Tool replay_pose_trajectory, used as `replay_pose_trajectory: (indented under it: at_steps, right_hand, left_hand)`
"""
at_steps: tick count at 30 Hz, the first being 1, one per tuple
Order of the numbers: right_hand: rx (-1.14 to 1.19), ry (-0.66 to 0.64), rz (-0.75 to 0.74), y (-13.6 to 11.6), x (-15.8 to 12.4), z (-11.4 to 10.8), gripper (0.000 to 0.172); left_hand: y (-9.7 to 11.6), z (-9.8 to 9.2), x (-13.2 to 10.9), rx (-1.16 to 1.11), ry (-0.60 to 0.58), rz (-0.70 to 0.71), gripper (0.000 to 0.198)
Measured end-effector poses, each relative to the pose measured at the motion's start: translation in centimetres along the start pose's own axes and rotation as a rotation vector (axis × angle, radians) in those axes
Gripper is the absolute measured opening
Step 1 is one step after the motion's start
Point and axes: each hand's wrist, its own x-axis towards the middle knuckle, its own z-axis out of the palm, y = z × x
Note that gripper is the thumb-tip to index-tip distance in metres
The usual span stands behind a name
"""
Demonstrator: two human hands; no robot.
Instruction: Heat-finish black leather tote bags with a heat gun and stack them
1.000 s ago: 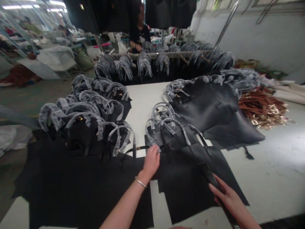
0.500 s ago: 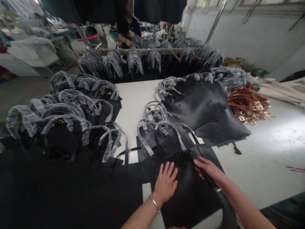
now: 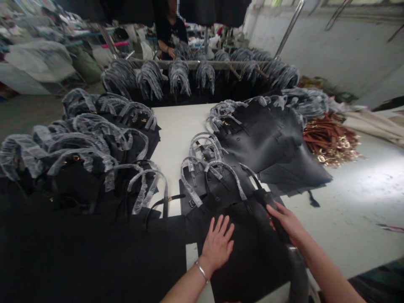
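Left hand (image 3: 217, 244) is lying flat, fingers spread, on a black panel (image 3: 249, 256), right hand (image 3: 288, 223) is gripping a long black tool (image 3: 284, 236), panel is resting on the counter (image 3: 350, 227), looking light, floppy, smooth to me, best held by edges.

Flat black leather-like panel (image 3: 249, 252) is reading solid and dull. Stacked black leather-like sheets (image 3: 265, 141) are showing a grey sheen. Curved dark bag handles (image 3: 239, 185) in clear plastic wrap are showing whitish, crinkly streaks. Long black handheld tool (image 3: 280, 229) is carrying a silver-coloured band (image 3: 293, 248). Thin silver-coloured metal bracelet (image 3: 201, 272) is glinting. Bundled rust-brown flat strips (image 3: 322, 134) are contrasting with pale-gold metal fittings (image 3: 344, 145). Broad off-white flat tabletop (image 3: 353, 235) is showing scattered dark specks at right. Co-worker's black cloth top (image 3: 181, 31) is bearing a pale print.
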Motion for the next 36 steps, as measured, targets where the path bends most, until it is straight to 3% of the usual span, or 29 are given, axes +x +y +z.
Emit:
replay_pose_trajectory:
  at_steps: [3,6,12,17,23,26,30,33,36]
  right_hand:
    - [0.009,-0.029,0.083,0.5,-0.3,-2.2,0.033]
    - [0.019,-0.097,0.156,0.8,0.1,-3.0,0.028]
    - [0.043,-0.123,0.142,-0.1,2.7,-2.5,0.027]
    - [0.007,-0.150,0.153,0.3,2.4,-2.8,0.031]
    - [-0.018,-0.016,-0.010,-0.1,3.2,-0.9,0.042]
    - [-0.046,0.001,-0.071,-0.3,1.6,-0.6,0.054]
    - [-0.242,-0.093,-0.046,1.2,-2.8,-0.2,0.070]
    - [-0.373,-0.161,-0.023,3.0,-5.1,1.7,0.071]
    - [-0.471,-0.171,-0.027,4.2,-5.5,4.4,0.069]
  left_hand:
    - [0.0,0.2,0.0,0.000,0.004,-0.005,0.052]
    - [-0.1,0.3,0.0,0.002,0.000,0.000,0.053]
    - [0.0,0.1,0.1,0.010,-0.016,0.005,0.053]
    - [0.0,0.0,0.1,0.016,-0.023,-0.004,0.052]
    - [0.1,-0.1,0.3,-0.006,-0.028,-0.005,0.051]
    - [0.1,0.0,0.2,-0.038,-0.010,-0.003,0.051]
    - [-0.3,0.7,-0.9,-0.095,0.054,-0.038,0.048]
    - [-0.5,1.5,-2.3,-0.125,0.093,-0.097,0.039]
    - [-0.6,1.9,-3.2,-0.146,0.091,-0.069,0.036]
